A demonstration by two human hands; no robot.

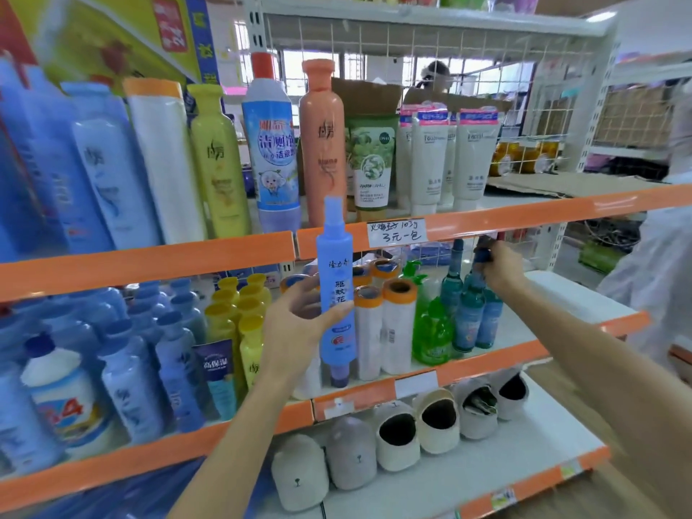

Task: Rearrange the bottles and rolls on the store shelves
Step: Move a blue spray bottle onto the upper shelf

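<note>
Here the left hand (299, 324) grips an upright light-blue plastic spray bottle (336, 290) in front of the middle shelf (486, 363), while the right hand (500, 269) pinches the dark cap of a teal bottle (470, 316) standing there, beside white rolls with orange ends (397, 327).

Blue spray bottle (336, 290): slim, pale blue, white-tinted cap on top, Chinese label down its front; upright, held in front of the middle shelf.
Rolls (385, 324): white, orange-capped ends; upright in a cluster on the middle shelf, just right of the spray bottle.
Green pump bottles (430, 331): clear green, upright, just right of the rolls.
Teal bottles (470, 312): dark caps, upright in a group at the middle shelf's right part.
Yellow bottles (239, 312): upright rows, left of the spray bottle.
Upper shelf bottles: tall yellow (217, 162), blue-white (271, 144), peach (322, 144); all upright.
</note>
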